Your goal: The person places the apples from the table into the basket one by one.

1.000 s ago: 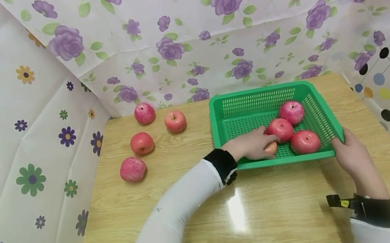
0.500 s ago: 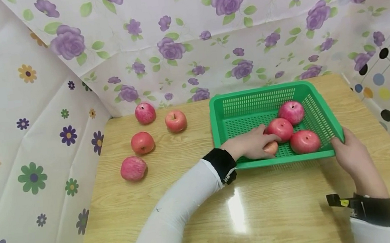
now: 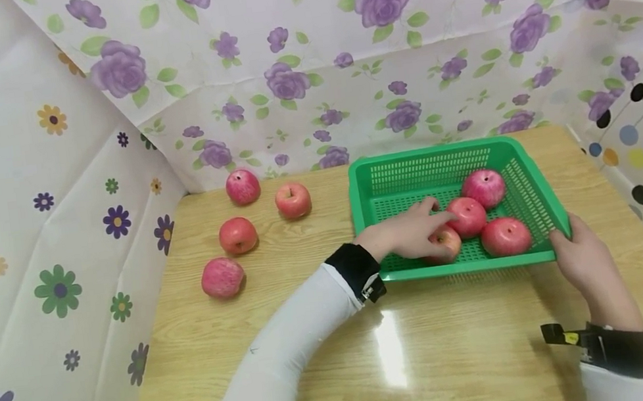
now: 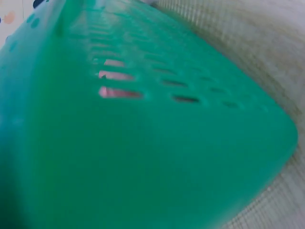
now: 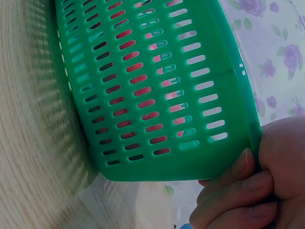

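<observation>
In the head view, a green plastic basket point(image 3: 472, 267) holds several red apples. My left hand point(image 3: 405, 234) reaches over its left side, fingers spread and loosened above the nearest apple point(image 3: 447, 243). Close to the fingertips lies a second apple point(image 3: 467, 217); two more, a dark pink apple point(image 3: 483, 188) and a red apple point(image 3: 506, 236), sit to the right. My right hand point(image 3: 586, 256) grips the basket's front right corner; the right wrist view shows the curled fingers point(image 5: 238, 198) at its rim. The left wrist view is filled by the basket's wall point(image 4: 157, 157), hiding the left hand.
Left of the basket, on the wooden table point(image 3: 320, 293), lie more apples: a dark pink apple point(image 3: 242, 186), a stemmed apple point(image 3: 293, 200), a red apple point(image 3: 238, 235) and a streaked apple point(image 3: 222, 278). A flowered sheet point(image 3: 284, 85) hangs behind, with patterned sheets at both sides.
My left hand has loosened from the apple in the basket and drawn slightly back left, its fingers now spread and more of the apple showing. The right hand keeps its grip on the basket.
</observation>
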A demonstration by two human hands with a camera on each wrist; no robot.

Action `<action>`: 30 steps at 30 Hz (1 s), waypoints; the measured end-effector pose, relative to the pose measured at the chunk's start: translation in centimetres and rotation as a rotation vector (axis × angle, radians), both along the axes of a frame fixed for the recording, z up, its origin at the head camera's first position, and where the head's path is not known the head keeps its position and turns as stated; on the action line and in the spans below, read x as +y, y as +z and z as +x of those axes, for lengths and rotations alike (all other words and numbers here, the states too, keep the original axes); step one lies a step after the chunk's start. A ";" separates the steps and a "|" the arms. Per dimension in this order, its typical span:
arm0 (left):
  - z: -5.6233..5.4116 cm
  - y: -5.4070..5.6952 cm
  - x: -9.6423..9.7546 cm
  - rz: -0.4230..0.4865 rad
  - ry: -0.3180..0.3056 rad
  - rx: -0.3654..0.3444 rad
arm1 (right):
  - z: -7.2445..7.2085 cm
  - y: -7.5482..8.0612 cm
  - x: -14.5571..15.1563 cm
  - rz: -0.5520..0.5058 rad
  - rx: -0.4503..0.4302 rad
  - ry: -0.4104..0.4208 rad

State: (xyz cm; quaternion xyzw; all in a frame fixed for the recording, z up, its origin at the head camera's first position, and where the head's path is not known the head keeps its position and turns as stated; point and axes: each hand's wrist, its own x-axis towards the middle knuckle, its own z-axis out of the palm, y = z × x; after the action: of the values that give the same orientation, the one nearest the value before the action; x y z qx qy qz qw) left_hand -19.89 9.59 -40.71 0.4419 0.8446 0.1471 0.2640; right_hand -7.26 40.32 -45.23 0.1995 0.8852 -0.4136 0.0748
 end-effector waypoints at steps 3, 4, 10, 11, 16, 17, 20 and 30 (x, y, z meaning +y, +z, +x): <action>-0.1 0.4 -0.3 0.002 0.006 -0.012 | 0.0 0.0 0.0 0.000 0.004 -0.002; -0.2 0.4 -0.4 0.001 0.004 -0.009 | 0.0 0.0 0.0 0.000 0.005 -0.003; 0.5 1.1 -1.7 0.033 -0.020 0.037 | 0.1 0.1 -0.2 0.010 0.007 -0.001; 0.6 1.2 -2.1 0.054 -0.020 0.046 | 0.1 0.1 -0.2 0.010 0.011 0.002; 1.2 1.7 -4.7 0.167 0.017 0.095 | 0.1 0.1 -0.1 0.007 0.021 0.004; 1.1 1.7 -5.2 0.192 0.026 0.101 | 0.1 0.1 -0.1 0.006 0.020 0.004; 0.8 2.0 -6.9 0.242 0.048 0.120 | 0.2 0.1 0.0 0.010 0.016 0.001; -0.2 2.3 -12.5 0.399 0.183 0.136 | 0.2 0.0 -0.1 -0.009 0.008 0.017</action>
State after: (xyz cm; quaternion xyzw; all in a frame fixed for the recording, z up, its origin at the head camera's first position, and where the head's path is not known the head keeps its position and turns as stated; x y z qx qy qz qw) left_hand -20.10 -2.87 -38.44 0.4158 0.8513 0.3043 0.0993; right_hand -7.04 40.24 -45.20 0.1897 0.8852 -0.4179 0.0757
